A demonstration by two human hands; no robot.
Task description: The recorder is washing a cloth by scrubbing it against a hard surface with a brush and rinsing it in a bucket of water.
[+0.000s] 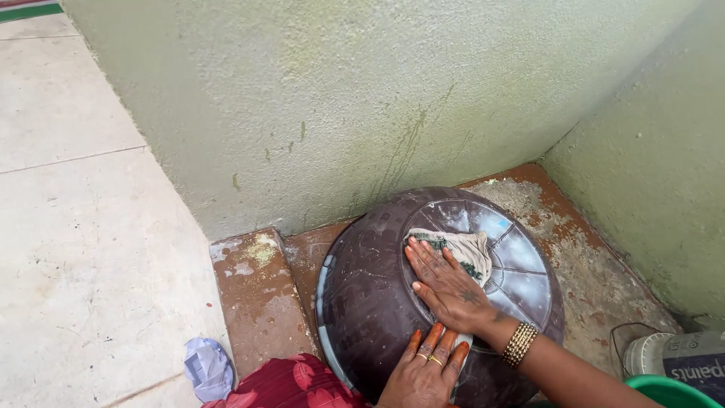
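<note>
A wet cloth is pressed flat under the open right hand on the upturned dark plastic tub; its near rim is steadied by the open left hand.

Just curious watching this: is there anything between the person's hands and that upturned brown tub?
Only a cloth: the right hand presses the pale rag flat on the upturned brown tub. The left hand lies bare on the tub's near side, nothing between.
</note>
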